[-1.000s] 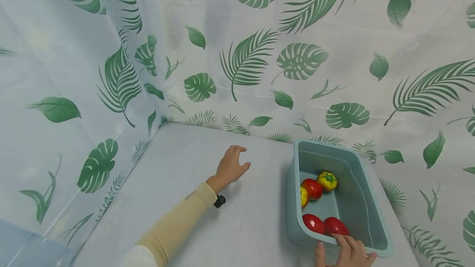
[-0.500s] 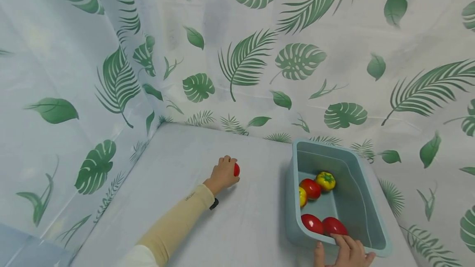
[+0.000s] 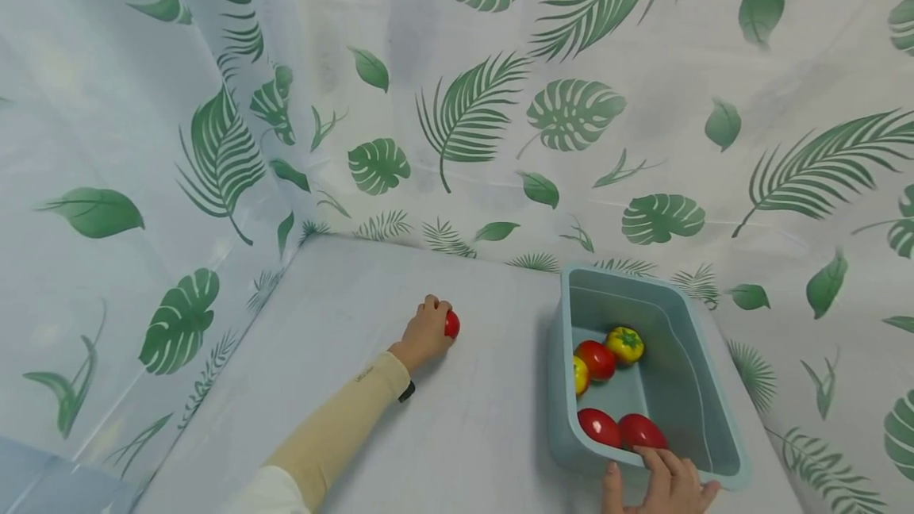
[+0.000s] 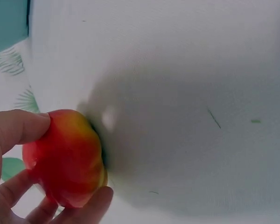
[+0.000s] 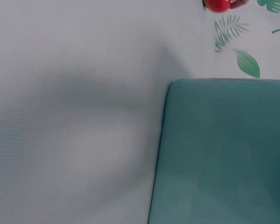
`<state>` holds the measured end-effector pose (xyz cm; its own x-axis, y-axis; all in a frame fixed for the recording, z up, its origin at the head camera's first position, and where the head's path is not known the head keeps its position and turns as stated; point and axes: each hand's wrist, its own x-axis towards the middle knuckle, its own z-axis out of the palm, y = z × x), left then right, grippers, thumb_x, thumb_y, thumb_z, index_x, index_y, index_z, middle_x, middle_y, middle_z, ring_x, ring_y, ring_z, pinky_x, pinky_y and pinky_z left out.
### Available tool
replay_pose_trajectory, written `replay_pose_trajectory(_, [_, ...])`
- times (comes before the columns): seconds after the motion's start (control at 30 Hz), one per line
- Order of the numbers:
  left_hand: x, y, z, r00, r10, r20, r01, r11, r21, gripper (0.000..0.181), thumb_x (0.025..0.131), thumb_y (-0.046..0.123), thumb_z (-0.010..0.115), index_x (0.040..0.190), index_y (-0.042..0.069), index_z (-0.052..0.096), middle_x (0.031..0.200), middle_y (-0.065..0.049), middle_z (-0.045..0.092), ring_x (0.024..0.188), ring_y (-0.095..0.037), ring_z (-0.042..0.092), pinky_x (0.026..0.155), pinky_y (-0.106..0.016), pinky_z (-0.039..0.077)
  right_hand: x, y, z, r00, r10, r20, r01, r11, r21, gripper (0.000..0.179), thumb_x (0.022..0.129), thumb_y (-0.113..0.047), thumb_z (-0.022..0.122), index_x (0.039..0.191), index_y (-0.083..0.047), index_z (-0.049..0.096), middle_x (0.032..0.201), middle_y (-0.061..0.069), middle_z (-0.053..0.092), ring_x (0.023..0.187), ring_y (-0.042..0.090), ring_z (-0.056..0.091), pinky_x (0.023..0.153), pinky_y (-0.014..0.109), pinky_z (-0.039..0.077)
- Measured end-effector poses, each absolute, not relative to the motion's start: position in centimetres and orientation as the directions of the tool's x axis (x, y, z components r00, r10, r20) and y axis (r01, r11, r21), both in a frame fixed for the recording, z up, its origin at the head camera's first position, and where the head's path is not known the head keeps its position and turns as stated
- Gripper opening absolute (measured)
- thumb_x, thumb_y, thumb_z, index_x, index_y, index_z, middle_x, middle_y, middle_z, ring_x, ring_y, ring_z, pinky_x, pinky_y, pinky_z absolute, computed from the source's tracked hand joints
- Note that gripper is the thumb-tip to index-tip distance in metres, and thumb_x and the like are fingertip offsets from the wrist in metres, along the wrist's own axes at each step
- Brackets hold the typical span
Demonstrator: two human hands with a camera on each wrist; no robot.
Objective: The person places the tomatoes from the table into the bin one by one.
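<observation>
In the head view my left hand (image 3: 426, 331) grips a red-and-yellow bell pepper (image 3: 452, 324) on the pale table. The left wrist view shows that glossy, lobed pepper (image 4: 67, 158) between thumb and fingers, close against the table surface. At lower right my right hand (image 3: 664, 486) holds the near rim of a blue-green bin (image 3: 560, 387), fingers over the edge and thumb outside. Inside lie a yellow pepper with a green top (image 3: 625, 346), a red round fruit (image 3: 596, 360), a partly hidden yellow-and-red one (image 3: 581, 376) and two dark red fruits (image 3: 598, 427) near the hand.
The bin stands at the right of the table (image 3: 485, 419), near its right edge. White sheeting with green leaf prints (image 3: 471, 117) hangs along the back and sides. The bin's outer wall (image 5: 224, 154) takes up the lower right of the right wrist view.
A second ago my left hand was open-fingered with no pepper visible. It has since come down and a little left, and its fingers closed round the pepper. The right hand stays at the rim.
</observation>
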<state>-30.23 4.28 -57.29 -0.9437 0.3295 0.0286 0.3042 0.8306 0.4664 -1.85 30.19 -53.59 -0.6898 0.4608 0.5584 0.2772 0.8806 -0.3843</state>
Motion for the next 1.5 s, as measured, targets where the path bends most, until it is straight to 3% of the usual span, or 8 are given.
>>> replay_pose_trajectory(0.37, [-30.4, 4.2, -54.5, -0.961, 0.274, 0.017, 0.232, 0.777, 0.585, 0.053, 0.083, 0.022, 0.075, 0.129, 0.01, 0.052, 0.13, -0.013, 0.044, 0.116, -0.029, 0.05, 0.09, -0.046, 0.052, -1.9, 30.2, -53.6, -0.679, 0.459, 0.573, 0.258, 0.88, -0.399, 0.059, 0.075, -0.033, 0.07, 0.121, -0.002, 0.052, 0.123, 0.023, 0.046, 0.12, 0.042, 0.036, 0.114, 0.063, -0.002])
replay_pose_trajectory(0.73, [-29.9, 6.3, -47.2, -0.926, 0.313, 0.21, 0.357, 0.548, 0.757, 0.056, 0.086, 0.024, 0.073, 0.134, 0.011, 0.048, 0.13, -0.008, 0.045, 0.118, -0.028, 0.052, 0.089, -0.043, 0.054, -1.9, 29.8, -53.4, -0.716, 0.481, 0.506, 0.296, 0.866, -0.403, 0.059, 0.074, -0.031, 0.073, 0.12, 0.0, 0.052, 0.123, 0.023, 0.045, 0.123, 0.042, 0.032, 0.115, 0.062, -0.005])
replay_pose_trajectory(0.93, [-28.3, 9.1, -44.3, -0.878, 0.366, 0.308, 0.459, 0.464, 0.758, 0.056, 0.086, 0.024, 0.074, 0.134, 0.013, 0.048, 0.132, -0.005, 0.044, 0.116, -0.022, 0.052, 0.087, -0.033, 0.054, -1.8, 30.0, -53.4, -0.704, 0.48, 0.524, 0.292, 0.867, -0.403, 0.058, 0.075, -0.031, 0.072, 0.121, -0.001, 0.052, 0.123, 0.022, 0.045, 0.123, 0.042, 0.033, 0.115, 0.062, -0.004])
replay_pose_trajectory(1.2, [-25.5, 13.6, -40.4, -0.767, 0.505, 0.397, 0.603, 0.351, 0.717, 0.055, 0.086, 0.022, 0.073, 0.134, 0.014, 0.048, 0.133, -0.003, 0.043, 0.112, -0.015, 0.051, 0.083, -0.018, 0.05, -1.7, 30.0, -53.4, -0.701, 0.489, 0.519, 0.309, 0.864, -0.397, 0.06, 0.075, -0.031, 0.074, 0.122, -0.001, 0.052, 0.124, 0.022, 0.045, 0.125, 0.042, 0.032, 0.115, 0.061, -0.004])
replay_pose_trajectory(1.5, [-22.3, 17.3, -41.2, -0.668, 0.626, 0.403, 0.679, 0.289, 0.675, 0.057, 0.086, 0.024, 0.073, 0.136, 0.015, 0.047, 0.134, -0.001, 0.043, 0.114, -0.007, 0.049, 0.085, -0.009, 0.045, -1.9, 30.3, -53.7, -0.665, 0.457, 0.59, 0.246, 0.88, -0.406, 0.058, 0.073, -0.031, 0.071, 0.12, 0.0, 0.054, 0.121, 0.023, 0.048, 0.121, 0.043, 0.035, 0.114, 0.063, -0.002])
